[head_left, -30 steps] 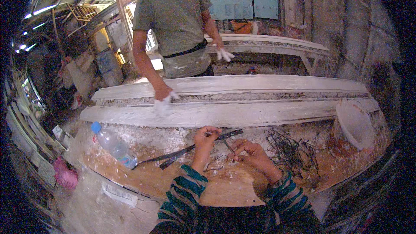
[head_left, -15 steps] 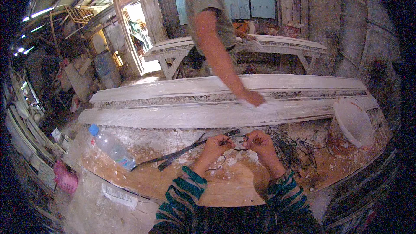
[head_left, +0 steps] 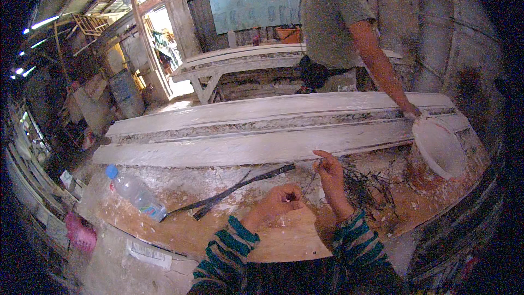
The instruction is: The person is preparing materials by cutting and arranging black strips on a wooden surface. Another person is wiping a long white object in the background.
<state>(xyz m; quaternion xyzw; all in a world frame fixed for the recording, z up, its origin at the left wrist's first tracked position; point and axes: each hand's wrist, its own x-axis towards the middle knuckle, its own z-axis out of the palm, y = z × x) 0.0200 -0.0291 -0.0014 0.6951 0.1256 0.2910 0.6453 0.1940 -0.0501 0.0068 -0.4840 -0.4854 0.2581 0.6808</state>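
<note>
My left hand (head_left: 277,203) is curled closed above the board, pinching one end of a thin dark strand (head_left: 311,181). Higher and to the right, my right hand (head_left: 331,179) holds the strand between thumb and fingers, its index finger sticking out. Just right of it lies a tangled heap of dark strands (head_left: 371,188). Two flat black strips (head_left: 234,190) cross on the board left of my hands. The tips inside my left fist are hidden.
Long white plaster mouldings (head_left: 218,145) run across the bench beyond my hands. A clear bottle with a blue cap (head_left: 134,194) lies at the left. Another person (head_left: 349,27) reaches to a white-coated bucket (head_left: 436,147) at the right. A pink basket (head_left: 81,233) stands lower left.
My hands have drawn apart: the left moved down, the right up with its index finger extended. The other person moved right, their hand going from the moulding to the bucket.
</note>
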